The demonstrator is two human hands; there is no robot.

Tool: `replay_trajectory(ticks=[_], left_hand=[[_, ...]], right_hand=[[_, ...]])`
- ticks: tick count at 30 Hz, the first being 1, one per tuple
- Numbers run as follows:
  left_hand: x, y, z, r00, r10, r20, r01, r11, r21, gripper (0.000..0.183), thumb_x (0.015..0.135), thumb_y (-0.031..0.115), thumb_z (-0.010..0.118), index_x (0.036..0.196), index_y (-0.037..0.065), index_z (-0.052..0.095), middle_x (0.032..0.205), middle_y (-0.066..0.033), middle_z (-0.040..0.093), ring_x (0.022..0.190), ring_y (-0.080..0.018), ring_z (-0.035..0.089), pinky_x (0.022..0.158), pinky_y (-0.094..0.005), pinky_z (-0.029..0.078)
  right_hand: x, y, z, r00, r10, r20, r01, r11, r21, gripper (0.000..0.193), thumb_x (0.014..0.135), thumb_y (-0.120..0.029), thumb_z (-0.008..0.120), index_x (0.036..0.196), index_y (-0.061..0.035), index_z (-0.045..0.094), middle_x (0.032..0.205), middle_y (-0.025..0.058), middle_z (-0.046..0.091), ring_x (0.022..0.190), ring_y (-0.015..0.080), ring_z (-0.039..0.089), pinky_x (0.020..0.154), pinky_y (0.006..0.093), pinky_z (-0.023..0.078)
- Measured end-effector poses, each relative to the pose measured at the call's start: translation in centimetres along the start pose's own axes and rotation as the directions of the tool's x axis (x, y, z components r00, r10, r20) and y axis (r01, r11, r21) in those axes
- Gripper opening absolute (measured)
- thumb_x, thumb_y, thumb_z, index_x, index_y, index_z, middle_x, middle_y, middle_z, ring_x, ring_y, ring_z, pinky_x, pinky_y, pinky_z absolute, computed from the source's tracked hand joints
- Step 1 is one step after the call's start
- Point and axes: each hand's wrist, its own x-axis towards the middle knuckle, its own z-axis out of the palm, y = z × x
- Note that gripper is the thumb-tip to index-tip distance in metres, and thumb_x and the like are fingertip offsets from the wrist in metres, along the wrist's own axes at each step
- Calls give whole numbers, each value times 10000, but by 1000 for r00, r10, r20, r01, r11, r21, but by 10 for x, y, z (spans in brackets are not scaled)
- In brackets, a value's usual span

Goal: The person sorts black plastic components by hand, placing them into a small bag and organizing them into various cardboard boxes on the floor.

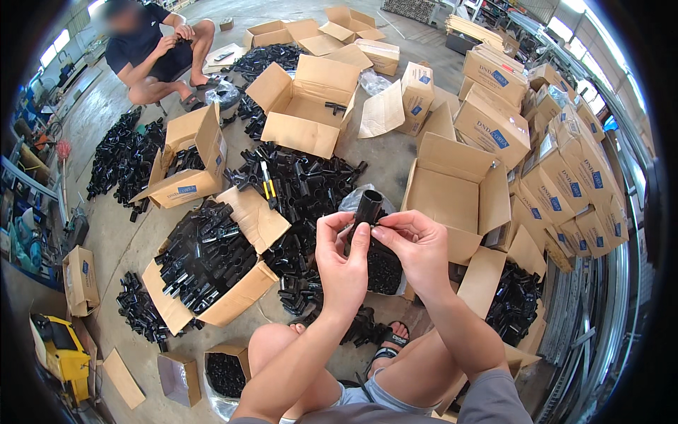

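Observation:
In front of me my left hand (342,263) grips a black plastic pipe fitting (369,205), its tube end pointing up. My right hand (418,249) meets it from the right, thumb and fingertips pinched against the fitting's side; whatever small piece they hold is hidden. Below the hands sits a container of small black parts (383,274), partly covered by my wrists. Just beyond lies a heap of black fittings (307,180), with a yellow-and-silver hand tool (268,182) on top.
Open cartons stand around me: a full one (180,300) at left, one (452,194) at right, another (304,131) ahead. Sealed boxes (558,177) are stacked at right beside metal profiles (579,318). A co-worker (145,53) squats at far left. A yellow case (63,357) stands lower left.

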Motion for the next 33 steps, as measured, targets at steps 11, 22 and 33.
replay_trajectory(ticks=[11, 22, 33], left_hand=[[-3, -4, 4, 999, 48, 2, -48, 999, 18, 239, 973, 54, 673, 1155, 16, 523, 1070, -73, 609, 1042, -134, 599, 849, -262, 507], [-6, 1, 0, 976, 200, 89, -210, 972, 110, 239, 984, 31, 634, 1199, 2, 534, 1255, -119, 568, 1191, -171, 569, 852, -261, 582], [-9, -6, 8, 968, 224, 113, -237, 963, 125, 241, 976, 29, 645, 1190, -8, 540, 1260, -125, 582, 1172, -163, 580, 823, -241, 564]], right_hand=[[2, 7, -8, 998, -58, -12, 58, 998, -29, 139, 813, 16, 807, 944, 4, 761, 921, 69, 751, 864, 113, 683, 806, 257, 548], [-12, -8, -1, 960, -280, -12, 255, 893, -371, 132, 851, -22, 749, 973, 12, 712, 1054, 112, 689, 992, 210, 656, 877, 324, 516], [-9, -6, -15, 957, -286, 40, 274, 856, -439, 81, 893, -65, 710, 910, 13, 693, 1077, 141, 676, 1041, 288, 635, 932, 379, 489]])
